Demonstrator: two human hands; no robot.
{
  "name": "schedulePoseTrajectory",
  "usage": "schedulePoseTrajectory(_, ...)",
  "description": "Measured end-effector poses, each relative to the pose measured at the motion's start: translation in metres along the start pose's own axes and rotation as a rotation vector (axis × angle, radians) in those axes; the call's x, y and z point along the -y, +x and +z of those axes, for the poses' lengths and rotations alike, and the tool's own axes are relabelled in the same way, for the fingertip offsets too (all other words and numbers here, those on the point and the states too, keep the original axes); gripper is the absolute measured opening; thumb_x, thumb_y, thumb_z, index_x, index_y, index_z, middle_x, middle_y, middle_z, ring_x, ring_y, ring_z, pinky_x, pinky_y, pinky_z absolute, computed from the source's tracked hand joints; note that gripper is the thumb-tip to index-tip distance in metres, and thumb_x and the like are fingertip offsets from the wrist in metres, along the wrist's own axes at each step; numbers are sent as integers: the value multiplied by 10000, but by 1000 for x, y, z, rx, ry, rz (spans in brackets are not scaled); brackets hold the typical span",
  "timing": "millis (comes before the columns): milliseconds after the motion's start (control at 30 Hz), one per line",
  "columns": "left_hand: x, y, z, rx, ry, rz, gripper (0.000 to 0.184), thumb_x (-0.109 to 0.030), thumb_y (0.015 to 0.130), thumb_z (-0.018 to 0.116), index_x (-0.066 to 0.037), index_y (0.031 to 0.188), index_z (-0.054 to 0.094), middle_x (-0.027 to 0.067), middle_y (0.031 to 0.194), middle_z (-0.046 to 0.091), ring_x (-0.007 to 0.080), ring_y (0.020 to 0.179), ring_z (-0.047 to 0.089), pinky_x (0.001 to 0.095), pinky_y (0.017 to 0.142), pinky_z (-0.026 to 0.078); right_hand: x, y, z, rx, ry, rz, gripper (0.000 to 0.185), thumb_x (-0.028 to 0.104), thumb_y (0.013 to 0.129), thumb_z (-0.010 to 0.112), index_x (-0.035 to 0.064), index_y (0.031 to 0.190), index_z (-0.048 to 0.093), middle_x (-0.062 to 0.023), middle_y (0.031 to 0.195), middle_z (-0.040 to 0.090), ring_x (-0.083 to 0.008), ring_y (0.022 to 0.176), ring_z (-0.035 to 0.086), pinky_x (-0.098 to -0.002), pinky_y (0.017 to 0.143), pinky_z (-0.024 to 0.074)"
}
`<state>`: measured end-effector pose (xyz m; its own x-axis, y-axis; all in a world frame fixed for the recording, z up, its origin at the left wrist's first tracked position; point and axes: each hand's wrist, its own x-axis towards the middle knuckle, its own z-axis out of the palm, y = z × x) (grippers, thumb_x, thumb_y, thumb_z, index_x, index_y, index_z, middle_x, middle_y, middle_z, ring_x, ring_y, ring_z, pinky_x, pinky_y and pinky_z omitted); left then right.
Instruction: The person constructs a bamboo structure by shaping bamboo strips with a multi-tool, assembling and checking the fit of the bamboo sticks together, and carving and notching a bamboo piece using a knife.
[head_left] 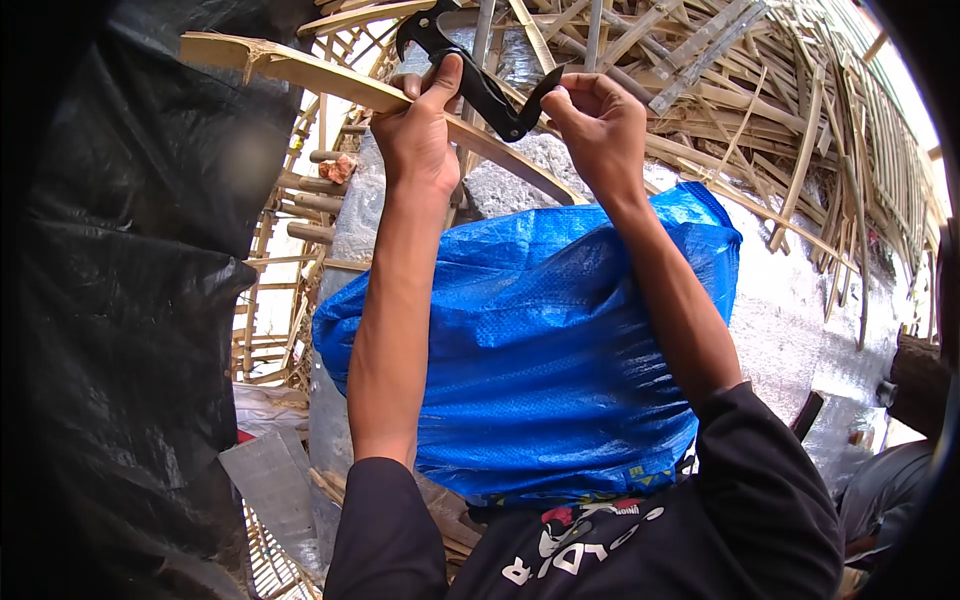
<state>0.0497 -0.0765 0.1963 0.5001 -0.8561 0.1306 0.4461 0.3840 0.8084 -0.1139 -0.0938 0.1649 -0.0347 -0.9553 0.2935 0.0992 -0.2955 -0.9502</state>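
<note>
My left hand (415, 145) is wrapped round a split bamboo strip (320, 75) and also grips a black multi-tool (485, 100), thumb pressed on its body. The tool has a hammer-like head at its upper left. From its lower end a dark curved blade (545, 93) is swung out at an angle. My right hand (605, 135) pinches this blade between thumb and fingers. The strip slopes down to the right, behind the tool, towards a blue woven plastic sheet (540, 330) spread over my lap.
A heap of split bamboo (740, 110) lies ahead and to the right. Black plastic sheeting (130, 300) hangs at the left, beside a bamboo lattice (270, 330). A grey stone-like block (525, 175) sits beyond the sheet. At lower right, part of another person's leg (885, 495) shows.
</note>
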Motion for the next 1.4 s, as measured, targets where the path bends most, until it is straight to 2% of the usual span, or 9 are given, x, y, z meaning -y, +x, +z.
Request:
schedulePoseTrajectory(167, -2, 5, -5, -54, 121, 7, 423, -59, 772, 838, -204, 732, 443, -3, 888, 659, 124, 867, 609, 336, 821, 446, 1, -2, 0, 88, 82, 43, 283, 132, 869, 683, -80, 1054, 660, -126, 875, 733, -113, 738, 677, -226, 637, 543)
schedulePoseTrajectory(300, -4, 8, -11, -88, 6, 9, 412, -75, 782, 833, -188, 743, 439, 15, 881, 649, 139, 905, 601, 336, 872, 467, -11, -3, 1, 351, 33, 52, 484, 207, 849, 745, -82, 1210, 604, -182, 1102, 699, -225, 1044, 673, -332, 917, 522)
schedulePoseTrajectory(433, 0, 12, -16, -120, -54, -55, 278, -119, 825, 799, -127, 920, 538, 17, 992, 602, 148, 966, 589, 301, 934, 478, -10, -10, 9, 428, 14, 107, 600, 365, 808, 812, -80, 1166, 629, -177, 1047, 707, -221, 1024, 674, -319, 871, 529)
schedulePoseTrajectory(500, -1, 5, -10, -91, -66, -88, 287, -126, 833, 791, -110, 990, 552, 19, 1015, 599, 148, 982, 587, 295, 938, 477, 8, -7, 6, 452, -111, 138, 455, 347, 856, 775, -26, 1094, 672, -73, 984, 701, -116, 932, 643, -251, 796, 511)
schedulePoseTrajectory(567, 2, -4, -1, -77, -74, -121, 349, -117, 838, 784, -80, 1108, 568, 15, 1037, 594, 154, 1001, 588, 293, 945, 481, 14, -8, 5, 419, -65, 211, 389, 304, 834, 802, -9, 1038, 692, -55, 928, 705, -102, 882, 640, -247, 757, 503)
schedulePoseTrajectory(667, 13, -14, 15, -123, -130, -63, 377, -24, 799, 799, -144, 720, 451, 22, 848, 599, 143, 815, 618, 301, 845, 554, 8, -5, 3, 204, 330, 420, 308, 156, 810, 818, -10, 1030, 679, -56, 941, 698, -105, 849, 642, -227, 789, 497)
schedulePoseTrajectory(967, 3, -25, 18, 118, 148, -357, 277, -73, 839, 760, -120, 735, 508, 184, 976, 685, 284, 929, 711, 332, 881, 571, -13, 32, -38, -220, 655, 93, 326, 10, 804, 792, -90, 1067, 628, -125, 953, 701, -166, 882, 688, -254, 817, 536)
schedulePoseTrajectory(1267, -55, -1, -10, 106, 189, -126, 232, -226, 799, 819, -112, 833, 620, 85, 898, 713, 172, 822, 697, 256, 716, 480, -32, 39, -50, 131, -666, -162, 303, 60, 746, 793, -15, 1025, 702, -146, 952, 739, -213, 917, 702, -338, 821, 527)
schedulePoseTrajectory(1400, -79, 10, -22, 54, 188, -42, 306, -259, 784, 829, -64, 966, 678, 51, 877, 706, 144, 783, 683, 247, 672, 450, -37, 52, -42, 142, -706, 56, 282, 28, 790, 744, -24, 1052, 654, -169, 958, 725, -253, 901, 696, -357, 820, 530)
